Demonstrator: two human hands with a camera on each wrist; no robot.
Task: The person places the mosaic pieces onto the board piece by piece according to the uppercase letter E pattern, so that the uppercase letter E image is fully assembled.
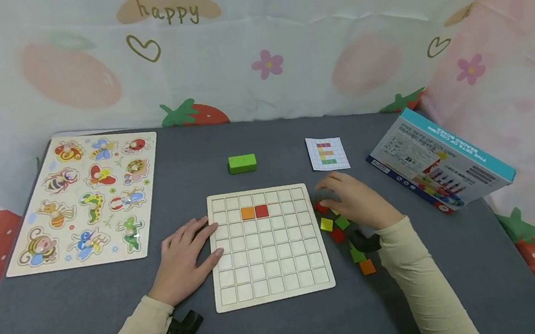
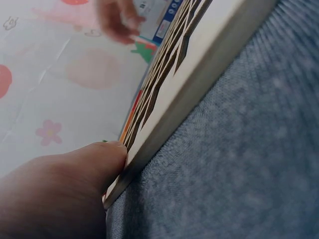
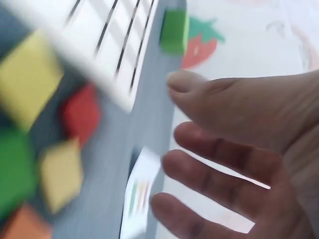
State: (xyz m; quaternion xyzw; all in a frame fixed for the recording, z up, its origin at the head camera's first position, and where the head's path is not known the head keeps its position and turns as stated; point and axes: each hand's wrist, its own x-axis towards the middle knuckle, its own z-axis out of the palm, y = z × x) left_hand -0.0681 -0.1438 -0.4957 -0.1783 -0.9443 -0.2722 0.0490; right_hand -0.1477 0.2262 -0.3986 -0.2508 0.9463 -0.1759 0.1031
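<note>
A pale wooden grid board (image 1: pixel 262 254) lies on the table, with an orange square tile (image 1: pixel 248 213) and a red square tile (image 1: pixel 262 211) side by side in its second row. My left hand (image 1: pixel 182 263) rests at the board's left edge, its fingers extended and fingertips touching the rim. In the left wrist view the thumb (image 2: pixel 94 164) lies against that edge. Over the loose tiles right of the board hovers my right hand (image 1: pixel 356 201); the right wrist view shows its fingers apart with nothing between them. Beneath it are a yellow tile (image 1: pixel 326 224), a green tile (image 1: pixel 342 222) and several others, partly hidden.
Behind the board are a green block (image 1: pixel 242 163) and a small pattern card (image 1: pixel 327 153) with coloured squares. A printed box (image 1: pixel 440 162) leans at the right. An insect picture board (image 1: pixel 80 203) lies at the left. Patterned cloth (image 1: pixel 235 45) hangs along the back.
</note>
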